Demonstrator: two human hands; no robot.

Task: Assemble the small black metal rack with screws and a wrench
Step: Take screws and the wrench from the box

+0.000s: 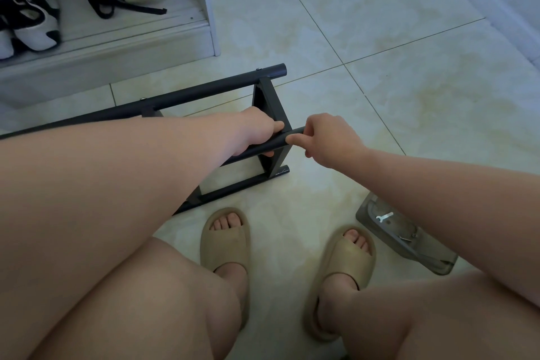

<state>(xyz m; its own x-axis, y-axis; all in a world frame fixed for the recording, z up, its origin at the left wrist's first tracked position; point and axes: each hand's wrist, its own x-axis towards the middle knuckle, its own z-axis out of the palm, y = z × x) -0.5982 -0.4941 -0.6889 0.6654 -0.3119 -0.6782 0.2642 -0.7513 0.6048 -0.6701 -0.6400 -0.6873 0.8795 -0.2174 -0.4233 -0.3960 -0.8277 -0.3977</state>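
Note:
The small black metal rack (267,96) lies on the tiled floor in front of me, its end frame toward the right. My left hand (257,131) grips a black tube of the rack where it meets the end frame. My right hand (327,140) pinches the free end of that same tube, just right of the frame. A small silver wrench (383,217) lies on a grey sandal (409,238) at the lower right, beside small screws. Both hands are apart from the wrench.
A white shoe cabinet (117,47) with sneakers and a cream bag stands at the upper left, close behind the rack. My feet in tan slides (225,242) rest on the floor below the rack. A white door edge runs along the upper right.

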